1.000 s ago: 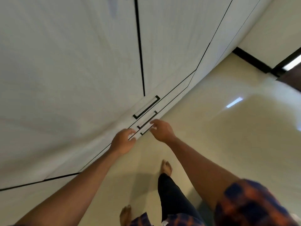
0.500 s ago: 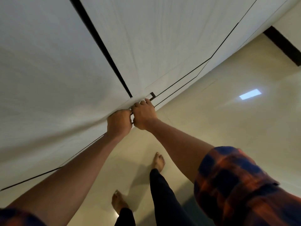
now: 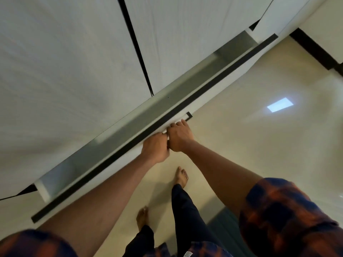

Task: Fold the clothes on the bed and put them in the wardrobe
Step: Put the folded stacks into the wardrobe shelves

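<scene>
The white wardrobe fills the upper left, its doors split by a dark vertical gap. A wide drawer at its base stands pulled out, showing a grey inside and a dark top edge. My left hand and my right hand sit side by side on the drawer front, fingers curled round its black handle. No clothes are in view.
A glossy beige floor spreads to the right with a bright light reflection. My bare feet stand close to the drawer front. A dark skirting strip runs along the far wall at the upper right.
Both hands closed on the low drawer handle and pulled. The drawer, shut before, has slid out toward me and shows its grey inside.
</scene>
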